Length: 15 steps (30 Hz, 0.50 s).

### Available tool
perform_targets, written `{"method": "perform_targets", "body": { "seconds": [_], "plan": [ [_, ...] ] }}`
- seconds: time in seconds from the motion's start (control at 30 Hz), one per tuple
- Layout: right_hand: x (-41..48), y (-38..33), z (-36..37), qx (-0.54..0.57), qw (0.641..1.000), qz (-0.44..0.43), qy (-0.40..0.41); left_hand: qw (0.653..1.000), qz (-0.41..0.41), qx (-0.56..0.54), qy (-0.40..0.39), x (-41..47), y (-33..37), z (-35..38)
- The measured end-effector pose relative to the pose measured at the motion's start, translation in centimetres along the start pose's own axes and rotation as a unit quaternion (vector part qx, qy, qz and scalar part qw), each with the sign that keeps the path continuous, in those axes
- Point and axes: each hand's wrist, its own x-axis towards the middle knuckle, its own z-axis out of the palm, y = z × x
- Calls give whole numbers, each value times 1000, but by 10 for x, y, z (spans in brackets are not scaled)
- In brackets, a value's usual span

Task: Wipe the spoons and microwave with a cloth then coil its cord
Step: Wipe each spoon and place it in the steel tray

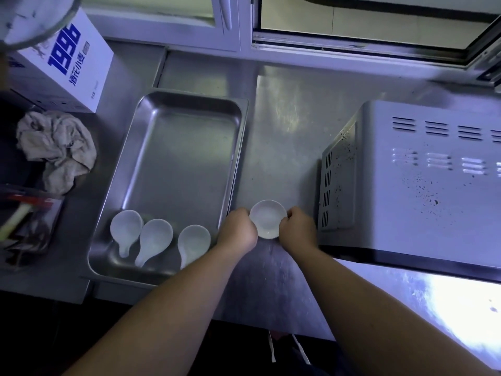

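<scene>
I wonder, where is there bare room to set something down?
Far half of the steel tray: bare; spoons crowd its near end. The counter between tray and microwave: free beyond the left hand and right hand. On the left, cloth and box crowd it.

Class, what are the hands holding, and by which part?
The left hand and right hand pinch a white spoon by opposite edges of its bowl.

White spoons (156,234) sit in a silver tray (189,95). The cloth (58,147) is dingy beige, the box (67,63) white with blue print, and the microwave (420,185) grey with dark specks.
</scene>
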Motion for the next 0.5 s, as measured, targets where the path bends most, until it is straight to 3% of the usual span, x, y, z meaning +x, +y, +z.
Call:
{"method": "perform_targets", "body": {
  "seconds": [0.2,0.5],
  "plan": [
    [-13,-26,-10,19,999,-25,20,995,5,-91,37,-3,-9,-21],
    [-19,-100,2,-44,990,-125,-44,977,-56,-165,120,3,-62,-71]
  ]
}}
